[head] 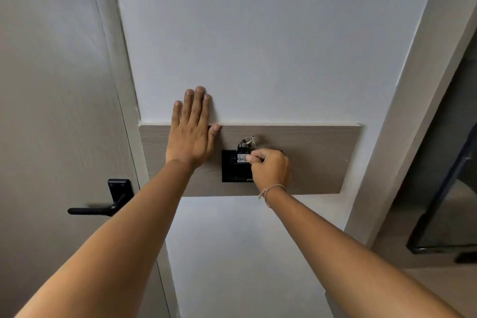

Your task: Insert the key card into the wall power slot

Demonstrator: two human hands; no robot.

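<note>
A black wall power slot (232,170) is set into a wood-grain panel (309,157) on the white wall. A black key card (242,156) with a white handwritten label stands upright at the slot's top, a metal key ring (249,140) hanging above it. My right hand (269,168) pinches the card's right edge with thumb and fingers. How far the card sits in the slot is hidden. My left hand (192,131) lies flat, fingers spread upward, against the wall and panel just left of the slot.
A grey door with a black lever handle (103,208) stands to the left. At the right a wall corner gives way to a dark-framed opening (444,188). A thin bracelet (271,190) circles my right wrist.
</note>
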